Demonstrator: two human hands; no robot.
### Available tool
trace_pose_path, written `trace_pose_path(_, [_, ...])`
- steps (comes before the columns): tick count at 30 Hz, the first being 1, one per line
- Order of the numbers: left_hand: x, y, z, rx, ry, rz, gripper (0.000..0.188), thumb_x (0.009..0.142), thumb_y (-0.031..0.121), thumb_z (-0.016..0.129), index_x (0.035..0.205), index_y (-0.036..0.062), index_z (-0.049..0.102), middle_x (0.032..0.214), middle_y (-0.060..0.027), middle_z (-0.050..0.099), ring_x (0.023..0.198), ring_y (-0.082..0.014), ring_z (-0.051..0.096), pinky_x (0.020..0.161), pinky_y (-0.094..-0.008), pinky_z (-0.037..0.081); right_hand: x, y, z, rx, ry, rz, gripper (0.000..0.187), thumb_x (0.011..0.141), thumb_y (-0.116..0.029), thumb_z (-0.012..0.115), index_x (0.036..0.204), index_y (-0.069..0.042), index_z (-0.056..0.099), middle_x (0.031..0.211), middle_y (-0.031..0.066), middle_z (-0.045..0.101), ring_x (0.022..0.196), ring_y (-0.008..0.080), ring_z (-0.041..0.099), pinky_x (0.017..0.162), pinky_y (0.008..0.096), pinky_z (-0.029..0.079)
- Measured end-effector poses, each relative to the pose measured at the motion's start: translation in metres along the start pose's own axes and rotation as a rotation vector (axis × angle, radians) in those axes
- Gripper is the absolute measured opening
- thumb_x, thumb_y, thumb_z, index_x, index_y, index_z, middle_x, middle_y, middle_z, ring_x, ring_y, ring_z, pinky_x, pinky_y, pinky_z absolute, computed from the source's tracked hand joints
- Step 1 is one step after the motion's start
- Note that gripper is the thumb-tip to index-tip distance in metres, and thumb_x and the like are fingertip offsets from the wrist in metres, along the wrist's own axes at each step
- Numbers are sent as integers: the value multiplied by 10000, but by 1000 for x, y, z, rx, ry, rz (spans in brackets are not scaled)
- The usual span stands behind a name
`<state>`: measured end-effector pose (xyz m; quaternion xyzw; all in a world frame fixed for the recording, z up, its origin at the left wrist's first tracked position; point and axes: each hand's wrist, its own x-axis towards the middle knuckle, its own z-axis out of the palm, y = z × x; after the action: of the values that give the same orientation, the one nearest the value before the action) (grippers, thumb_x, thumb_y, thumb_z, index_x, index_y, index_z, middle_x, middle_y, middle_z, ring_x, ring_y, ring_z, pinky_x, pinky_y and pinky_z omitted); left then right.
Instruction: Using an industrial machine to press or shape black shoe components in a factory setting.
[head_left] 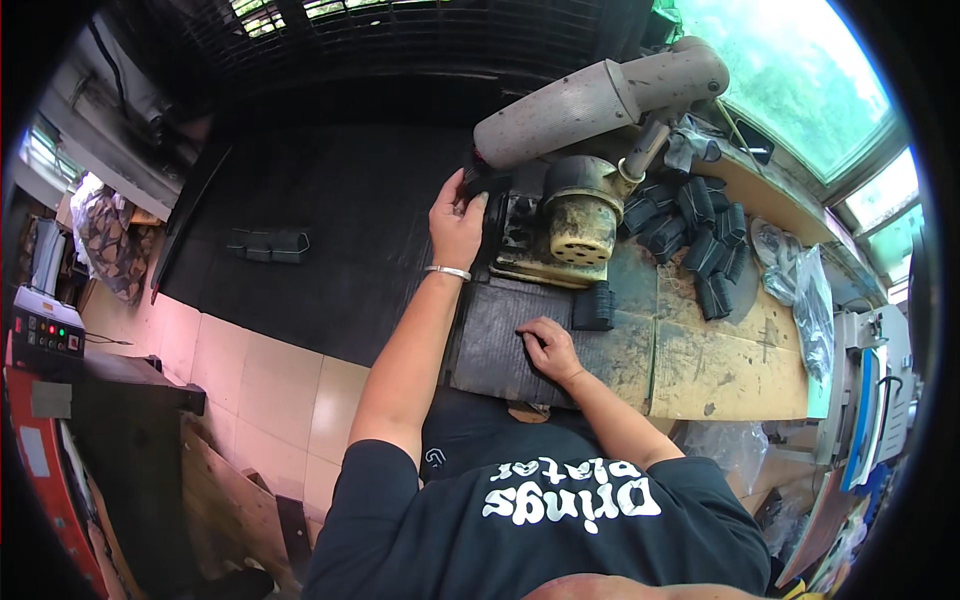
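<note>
My left hand (458, 222) reaches to the left side of a grimy machine with a round, perforated yellowish housing (582, 225). Its thumb and fingers close about a small black bundle (488, 184), partly hidden by the hand and deep in shadow. My right hand (550, 349) rests on a dark, worn sheet (490, 350) in front of the machine, its fingers loosely curled, with nothing visible in them. Just beyond that hand, a ribbed black stack (594, 307) stands by the machine's base.
A thick grey jointed arm (560, 112) hangs above the machine. To the right, several black bundles (700, 228) lie piled on stained cardboard (730, 370), near clear plastic bags (812, 310). Another black bundle (268, 246) lies on the black tabletop (330, 200) at left.
</note>
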<state>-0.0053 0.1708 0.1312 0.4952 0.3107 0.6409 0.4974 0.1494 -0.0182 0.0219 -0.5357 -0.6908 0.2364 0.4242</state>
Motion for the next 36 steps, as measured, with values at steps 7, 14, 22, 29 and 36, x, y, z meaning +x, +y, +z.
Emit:
trace_pose_path(7, [-4,14,-13,3,5,28,434,897,-50,630,1316,-51,517,1210,-86,619,1109,-144,592,988,-274,458,-1,1,-1,8,6,-12,127,820,-26,601,920,-22,680,921,136,667,882,335,649,791,387,522])
trace_pose_path(14, [-5,22,-30,24,17,121,422,905,-69,607,1315,-69,507,1201,-112,632,1087,-149,609,964,-263,473,-1,0,-1,8,1,-9,122,822,-23,597,912,-22,679,911,134,664,877,337,647,788,390,520])
trace_pose_path(22, [-1,17,-26,148,-61,90,410,897,-58,621,1298,-44,536,1183,-90,644,1058,-131,610,937,-255,468,-1,-1,-2,-5,9,-5,126,818,-21,599,913,-28,681,916,129,667,884,335,646,799,390,520])
trace_pose_path(29, [8,5,-11,224,-46,81,390,857,-49,630,1243,5,607,1081,-73,694,980,-135,646,883,-265,490,-1,-1,0,-1,9,-8,120,815,-18,605,910,-28,678,915,128,668,883,331,647,795,386,522])
trace_pose_path(36, [8,0,-10,271,-55,86,387,860,-43,627,1243,2,605,1086,-84,695,999,-153,653,892,-277,495,-1,-1,-1,-3,5,-9,122,817,-16,608,914,-30,681,917,126,669,886,328,650,798,386,524])
